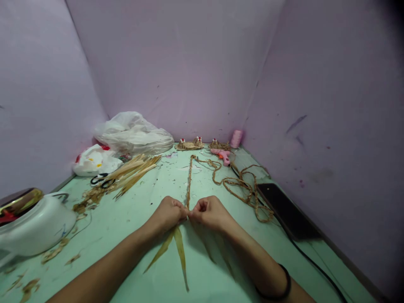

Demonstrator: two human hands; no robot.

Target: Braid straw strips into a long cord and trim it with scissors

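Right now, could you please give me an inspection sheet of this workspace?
Surface: pale green table, littered with dry scraps.
Job's things: braided rope runs from the hands to a loose coil at right; leaf strips trail toward the person.
Clutter: bundle of strips, scissors, plastic bags, white pot, glue gun, spool, phone.
Fingers: left hand and right hand both pinch the rope's near end.
Cables: black cable along the right edge.
Surroundings: lilac walls, marked in places.

Head camera looks forward and down, close over hands (168, 214) at table (126, 223).
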